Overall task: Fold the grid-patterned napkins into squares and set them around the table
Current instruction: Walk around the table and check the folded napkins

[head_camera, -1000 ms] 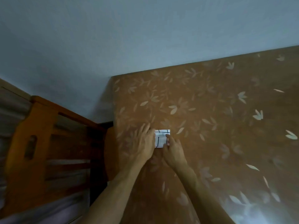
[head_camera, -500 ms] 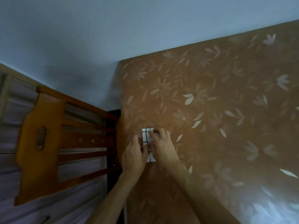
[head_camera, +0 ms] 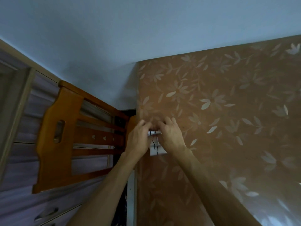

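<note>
Napkin [head_camera: 157, 150]: half a second ago its far part showed between the hands; now only the near part shows, and the far edge is raised in a small fold
Left hand [head_camera: 139, 139]: earlier flat beside the napkin; now its fingers are curled and pinch the raised far edge from the left
Right hand [head_camera: 171, 137]: earlier spread over the napkin; now curled on the same far edge, close beside the left hand, the fingertips almost meeting
Table [head_camera: 228, 128]: covered in brown cloth printed with pale leaves and flowers; the napkin lies on it close to its left edge
Chair [head_camera: 61, 136]: orange-brown wood with a slatted back and a hand slot, just left of the table, next to the left hand
Drawers [head_camera: 24, 209]: pale fronts at the near left, behind the chair, one with a dark handle [head_camera: 46, 212]
Wall [head_camera: 130, 38]: pale blue, beyond the table's far edge
In the way: both hands cover most of the napkin, so the fold's full shape cannot be told
Napkin's look: white, small, crossed by thin black grid lines, near edge flat on the cloth
</note>
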{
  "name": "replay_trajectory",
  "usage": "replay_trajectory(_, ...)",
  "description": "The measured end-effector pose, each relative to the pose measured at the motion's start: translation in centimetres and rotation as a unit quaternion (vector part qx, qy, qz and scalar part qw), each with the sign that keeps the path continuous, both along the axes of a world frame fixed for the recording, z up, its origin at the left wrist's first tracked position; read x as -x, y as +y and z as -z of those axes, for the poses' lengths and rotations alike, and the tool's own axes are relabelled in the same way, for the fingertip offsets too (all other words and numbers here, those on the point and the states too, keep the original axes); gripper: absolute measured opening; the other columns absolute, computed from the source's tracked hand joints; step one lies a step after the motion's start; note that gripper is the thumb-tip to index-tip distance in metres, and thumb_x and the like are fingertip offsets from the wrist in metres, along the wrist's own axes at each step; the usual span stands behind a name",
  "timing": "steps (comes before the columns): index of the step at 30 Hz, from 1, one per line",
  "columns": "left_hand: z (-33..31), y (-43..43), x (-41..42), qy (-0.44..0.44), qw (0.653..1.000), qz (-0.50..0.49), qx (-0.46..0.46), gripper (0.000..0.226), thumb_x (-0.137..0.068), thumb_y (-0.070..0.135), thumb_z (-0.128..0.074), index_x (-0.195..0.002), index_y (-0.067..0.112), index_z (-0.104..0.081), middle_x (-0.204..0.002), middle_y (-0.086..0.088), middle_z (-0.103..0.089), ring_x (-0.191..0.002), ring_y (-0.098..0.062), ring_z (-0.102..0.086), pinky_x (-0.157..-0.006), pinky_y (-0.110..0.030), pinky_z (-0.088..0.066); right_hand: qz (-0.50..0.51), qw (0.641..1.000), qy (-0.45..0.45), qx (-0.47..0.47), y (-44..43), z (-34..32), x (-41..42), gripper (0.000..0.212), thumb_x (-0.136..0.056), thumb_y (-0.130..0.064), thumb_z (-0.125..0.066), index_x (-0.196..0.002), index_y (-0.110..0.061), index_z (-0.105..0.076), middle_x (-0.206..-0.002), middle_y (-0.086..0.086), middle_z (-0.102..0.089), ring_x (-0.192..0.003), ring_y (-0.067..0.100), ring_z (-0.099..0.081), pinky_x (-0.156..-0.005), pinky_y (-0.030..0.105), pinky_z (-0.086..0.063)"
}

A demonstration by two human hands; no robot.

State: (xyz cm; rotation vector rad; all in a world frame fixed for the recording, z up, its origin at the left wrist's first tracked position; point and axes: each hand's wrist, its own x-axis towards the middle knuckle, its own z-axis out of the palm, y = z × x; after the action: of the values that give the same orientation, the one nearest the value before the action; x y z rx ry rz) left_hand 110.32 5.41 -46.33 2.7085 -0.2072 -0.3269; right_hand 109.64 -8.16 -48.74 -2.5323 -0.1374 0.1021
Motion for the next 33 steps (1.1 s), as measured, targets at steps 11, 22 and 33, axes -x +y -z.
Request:
replay_trajectory(11, 3.6, 3.2, 4.9, -0.133, 0.985, 0.109, -0.027, 0.035, -0.079, 0.017, -0.075, -0.111, 0.018, -0.062, -0.112, 0.002, -0.060, -0.105, -0.016, -0.058, -0.076, -0.028, -0.058, -0.084, 0.995, -0.049, -0.011, -0.4, 1.9, 4.6, 0.028, -0.074, -0.029, -0.071, -0.100, -0.017, -0.066, -0.123, 0.002, -0.065, -0.111, 0.024, -0.062, -0.089, 0.032, -0.044)
replay_trajectory(22, 3.6, 2.2, 7.2, -0.044, 0.992, -0.071, 0.090, 0.039, -0.100, 0.027, -0.057, -0.137, 0.019, -0.046, -0.128, 0.003, -0.049, -0.091, -0.010, -0.064, -0.067, -0.012, -0.050, 0.096, 0.994, 0.018, -0.056, -0.4, 2.2, 7.5, 0.035, -0.093, -0.027, -0.063, -0.122, -0.008, -0.057, -0.122, 0.010, -0.055, -0.104, 0.026, -0.057, -0.085, 0.035, -0.054)
replay_trajectory(33, 3.4, 0.6, 6.8, -0.095, 0.978, -0.101, 0.155, 0.035, -0.099, 0.030, -0.058, -0.133, 0.024, -0.054, -0.135, 0.001, -0.048, -0.117, -0.003, -0.052, -0.082, -0.002, -0.044, 0.106, 0.958, 0.064, -0.258, 0.1, 0.6, 6.6, 0.041, -0.089, -0.011, -0.063, -0.128, -0.017, -0.051, -0.115, -0.004, -0.058, -0.093, 0.004, -0.058, -0.075, 0.008, -0.046)
